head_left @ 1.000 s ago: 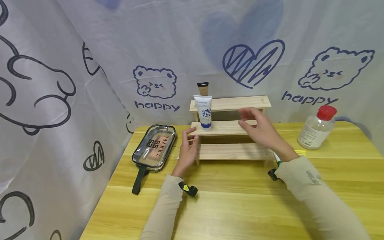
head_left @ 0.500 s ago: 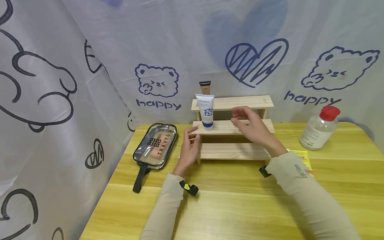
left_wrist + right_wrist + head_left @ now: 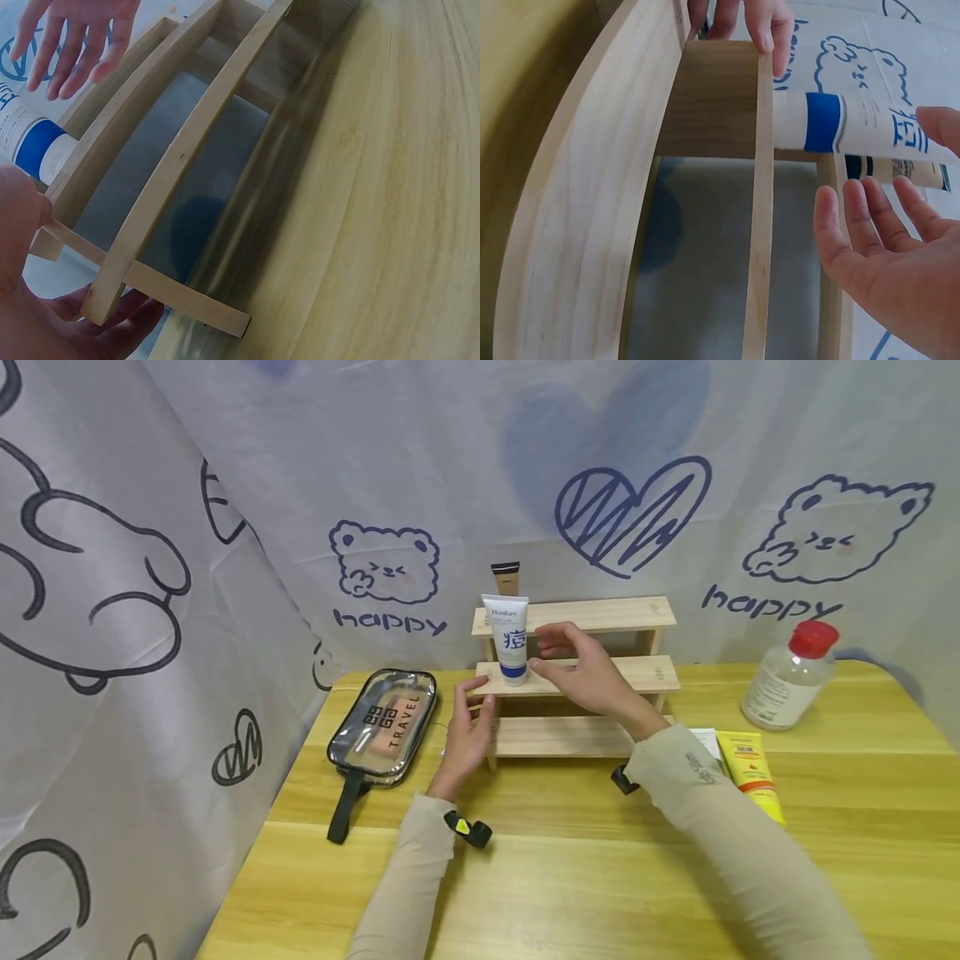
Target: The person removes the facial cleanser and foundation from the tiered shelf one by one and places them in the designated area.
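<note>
One white tube [image 3: 505,631] stands near the rack's [image 3: 633,673] left edge, which the left hand [image 3: 467,742] grips, likely steadying it, while the right hand's [image 3: 592,677] fingers spread loosely, empty.

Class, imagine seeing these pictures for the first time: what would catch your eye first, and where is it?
Probably the white tube with blue lettering, standing near the left end of the middle step of a three-step wooden rack. The right hand is open close beside it, while the left hand holds the rack's left end. Next might come the red-capped bottle, upright on the table to the rack's right.
</note>
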`<move>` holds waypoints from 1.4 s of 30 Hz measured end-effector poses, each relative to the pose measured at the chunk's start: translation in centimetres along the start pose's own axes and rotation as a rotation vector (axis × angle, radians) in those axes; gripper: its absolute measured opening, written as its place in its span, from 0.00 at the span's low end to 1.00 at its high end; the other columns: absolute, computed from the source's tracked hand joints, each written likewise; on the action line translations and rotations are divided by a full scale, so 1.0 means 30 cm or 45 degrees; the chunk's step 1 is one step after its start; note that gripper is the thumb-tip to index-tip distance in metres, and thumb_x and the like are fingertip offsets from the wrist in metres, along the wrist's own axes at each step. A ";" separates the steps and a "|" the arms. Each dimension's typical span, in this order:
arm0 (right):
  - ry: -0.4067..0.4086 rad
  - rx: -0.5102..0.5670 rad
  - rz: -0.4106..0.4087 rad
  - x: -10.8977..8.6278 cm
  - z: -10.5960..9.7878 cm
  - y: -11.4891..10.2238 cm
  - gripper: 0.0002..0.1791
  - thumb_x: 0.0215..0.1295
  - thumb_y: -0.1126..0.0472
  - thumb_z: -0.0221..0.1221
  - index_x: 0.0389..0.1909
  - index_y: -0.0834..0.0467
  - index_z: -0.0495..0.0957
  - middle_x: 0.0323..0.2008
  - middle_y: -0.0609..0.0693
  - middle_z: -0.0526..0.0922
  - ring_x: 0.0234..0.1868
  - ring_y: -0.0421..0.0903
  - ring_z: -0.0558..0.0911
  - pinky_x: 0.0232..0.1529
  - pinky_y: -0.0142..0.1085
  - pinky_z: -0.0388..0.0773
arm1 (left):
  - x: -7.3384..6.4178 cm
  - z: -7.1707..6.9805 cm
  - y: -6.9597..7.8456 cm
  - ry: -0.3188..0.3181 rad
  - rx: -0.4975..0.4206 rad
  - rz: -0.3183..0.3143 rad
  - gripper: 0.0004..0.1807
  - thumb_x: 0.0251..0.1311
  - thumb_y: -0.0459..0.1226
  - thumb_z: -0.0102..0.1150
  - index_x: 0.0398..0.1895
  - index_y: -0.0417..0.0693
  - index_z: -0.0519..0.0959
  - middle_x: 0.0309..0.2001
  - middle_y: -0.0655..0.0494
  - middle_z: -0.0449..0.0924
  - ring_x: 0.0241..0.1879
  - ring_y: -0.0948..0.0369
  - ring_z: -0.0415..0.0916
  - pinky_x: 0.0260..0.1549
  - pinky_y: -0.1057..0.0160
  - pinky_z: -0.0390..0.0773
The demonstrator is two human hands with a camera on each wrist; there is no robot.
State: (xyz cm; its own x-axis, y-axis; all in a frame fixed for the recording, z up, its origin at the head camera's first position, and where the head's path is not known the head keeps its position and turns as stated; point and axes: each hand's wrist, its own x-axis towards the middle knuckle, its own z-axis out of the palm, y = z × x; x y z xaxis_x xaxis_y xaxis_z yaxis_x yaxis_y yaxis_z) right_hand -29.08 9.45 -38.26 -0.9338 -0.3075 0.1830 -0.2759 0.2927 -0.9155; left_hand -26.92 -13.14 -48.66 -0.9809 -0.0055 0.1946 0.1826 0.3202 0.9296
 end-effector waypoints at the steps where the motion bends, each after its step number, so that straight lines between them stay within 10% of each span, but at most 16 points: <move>1: -0.005 0.007 -0.002 0.003 0.007 -0.002 0.31 0.78 0.59 0.66 0.76 0.61 0.69 0.72 0.63 0.76 0.72 0.62 0.78 0.73 0.57 0.79 | -0.001 0.000 0.001 0.001 -0.005 0.003 0.20 0.88 0.42 0.46 0.76 0.56 0.65 0.77 0.47 0.73 0.70 0.44 0.76 0.70 0.41 0.77; 42: 0.014 -0.033 -0.063 0.082 0.137 0.048 0.28 0.85 0.52 0.59 0.79 0.55 0.69 0.72 0.61 0.80 0.73 0.62 0.80 0.74 0.58 0.78 | -0.004 -0.010 0.005 -0.012 -0.002 0.031 0.20 0.88 0.41 0.47 0.76 0.54 0.65 0.76 0.46 0.74 0.69 0.43 0.77 0.70 0.40 0.78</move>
State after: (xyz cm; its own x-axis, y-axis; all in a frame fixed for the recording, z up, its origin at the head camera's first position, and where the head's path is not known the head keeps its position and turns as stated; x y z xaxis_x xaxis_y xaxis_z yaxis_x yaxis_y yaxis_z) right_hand -30.84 5.40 -40.58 -0.9211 -0.3126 0.2320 -0.3276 0.3007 -0.8957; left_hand -26.76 -13.36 -48.44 -0.9767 0.0109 0.2144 0.2066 0.3184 0.9252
